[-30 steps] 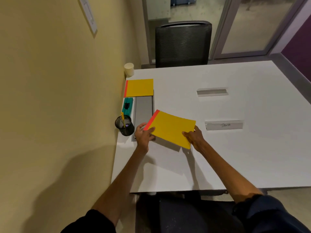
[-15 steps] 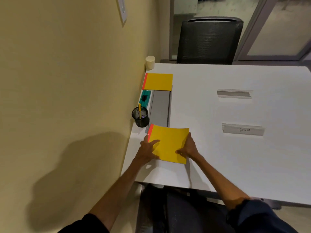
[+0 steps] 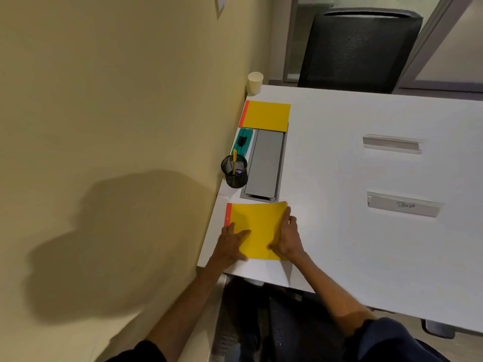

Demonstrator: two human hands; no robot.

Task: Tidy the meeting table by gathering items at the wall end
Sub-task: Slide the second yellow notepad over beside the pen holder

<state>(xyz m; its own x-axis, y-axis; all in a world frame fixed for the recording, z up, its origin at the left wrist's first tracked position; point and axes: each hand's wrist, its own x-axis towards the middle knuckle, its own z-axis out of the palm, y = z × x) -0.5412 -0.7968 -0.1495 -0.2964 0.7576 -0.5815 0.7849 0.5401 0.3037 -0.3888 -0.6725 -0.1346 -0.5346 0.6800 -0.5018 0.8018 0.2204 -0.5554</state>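
Counter point(image 3: 339, 257) beside the wall point(image 3: 104, 100) is receiving the pad point(image 3: 257, 226): left grip point(image 3: 230, 244), spread flat, is pressing it; right grip point(image 3: 287, 239) is pinching its edge. Align squarely.

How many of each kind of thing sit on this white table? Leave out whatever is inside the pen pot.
Yellow notepads: 2
Clear name holders: 2
Paper cup: 1
Mesh pen pot: 1
Teal board eraser: 1
Total: 7
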